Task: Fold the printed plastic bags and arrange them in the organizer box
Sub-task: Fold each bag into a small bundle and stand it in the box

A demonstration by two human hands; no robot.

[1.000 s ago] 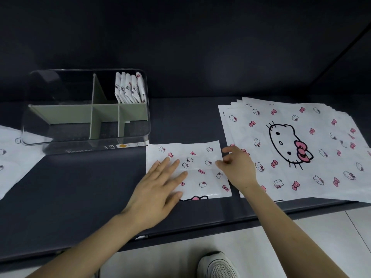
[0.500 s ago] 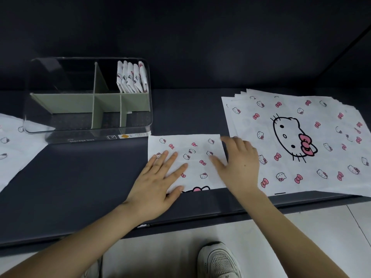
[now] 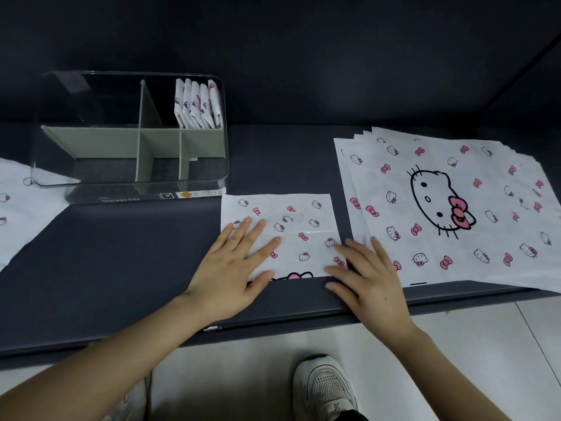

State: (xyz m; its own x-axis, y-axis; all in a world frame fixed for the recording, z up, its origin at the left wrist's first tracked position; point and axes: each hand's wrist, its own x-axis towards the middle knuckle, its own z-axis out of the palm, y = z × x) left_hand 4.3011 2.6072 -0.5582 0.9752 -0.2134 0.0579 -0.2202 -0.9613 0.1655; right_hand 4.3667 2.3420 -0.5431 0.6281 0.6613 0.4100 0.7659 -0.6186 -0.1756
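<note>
A partly folded white bag printed with cat faces and pink bows lies flat on the dark table, just right of the organizer box. My left hand presses flat on its left half, fingers spread. At the bag's lower right corner my right hand lies flat with its fingers apart, its thumb near the bag's front edge. The clear organizer box with grey-green dividers stands at the back left. Several folded bags stand upright in its rear right compartment.
A stack of unfolded printed bags lies at the right, partly over the table's front edge. Another white printed sheet lies at the far left. The table's front edge runs under my wrists, and a white shoe shows on the floor below.
My right hand slid from the bag's right edge down to its lower right corner and flattened. My left hand stayed pressed on the bag's left half.
</note>
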